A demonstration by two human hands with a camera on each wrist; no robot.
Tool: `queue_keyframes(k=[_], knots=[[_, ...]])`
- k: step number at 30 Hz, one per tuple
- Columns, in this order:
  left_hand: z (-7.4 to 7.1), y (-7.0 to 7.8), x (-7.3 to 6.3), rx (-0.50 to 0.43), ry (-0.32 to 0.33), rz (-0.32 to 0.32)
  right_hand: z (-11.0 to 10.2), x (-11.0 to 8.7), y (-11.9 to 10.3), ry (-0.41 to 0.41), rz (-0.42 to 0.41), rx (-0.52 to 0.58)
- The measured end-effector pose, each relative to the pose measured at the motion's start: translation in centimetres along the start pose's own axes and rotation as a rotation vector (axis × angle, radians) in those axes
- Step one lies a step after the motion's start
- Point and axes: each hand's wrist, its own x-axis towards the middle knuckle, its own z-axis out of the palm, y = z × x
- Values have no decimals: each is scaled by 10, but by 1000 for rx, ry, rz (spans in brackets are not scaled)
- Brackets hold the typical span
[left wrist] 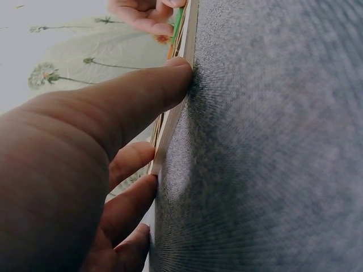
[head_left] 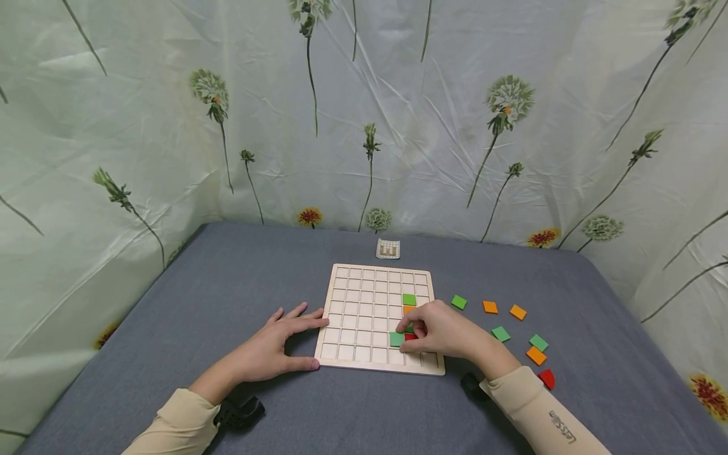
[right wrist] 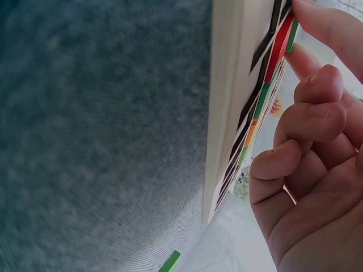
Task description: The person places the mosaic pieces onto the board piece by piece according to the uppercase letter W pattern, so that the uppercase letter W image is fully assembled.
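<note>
A pale wooden grid board (head_left: 355, 319) lies on the table, with a few coloured tiles in its right part. At its left edge my left hand (head_left: 270, 347) rests with fingers spread; thumb and fingertips touch the frame, as the left wrist view also shows. Over the board's lower right, my right hand (head_left: 449, 332) pinches a green tile (head_left: 396, 339) between thumb and index finger. Beside it sits a red piece (head_left: 410, 337), partly hidden by the fingers. Above are an orange tile (head_left: 408, 310) and a light green tile (head_left: 409, 299). In the right wrist view, the other fingers are curled.
Right of the board lie several loose pieces, among them a light green tile (head_left: 459, 302), an orange tile (head_left: 490, 307), a green tile (head_left: 501, 333) and a red rounded piece (head_left: 546, 378). A small patterned card (head_left: 388, 249) lies behind the board on the grey cloth (head_left: 261, 272).
</note>
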Motion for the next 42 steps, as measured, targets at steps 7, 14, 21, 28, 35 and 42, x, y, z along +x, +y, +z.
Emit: queue_keyframes(k=[7,14,21,28,35,42], knots=[[0,0,0,-4,4,8,-1,-2,-1,3,-3,8],[0,1,0,-1,3,-1,-2,-3,0,10,2,7],[-1,1,1,1,-3,-5,0,0,-1,2,-7,18],[0,0,1,0,-5,-7,0,-1,0,2,-4,20],[-1,0,1,0,-2,-1,-2,-5,3,4,8,26],[0,-1,0,-7,-4,1,-13,-17,9,27,30,23]])
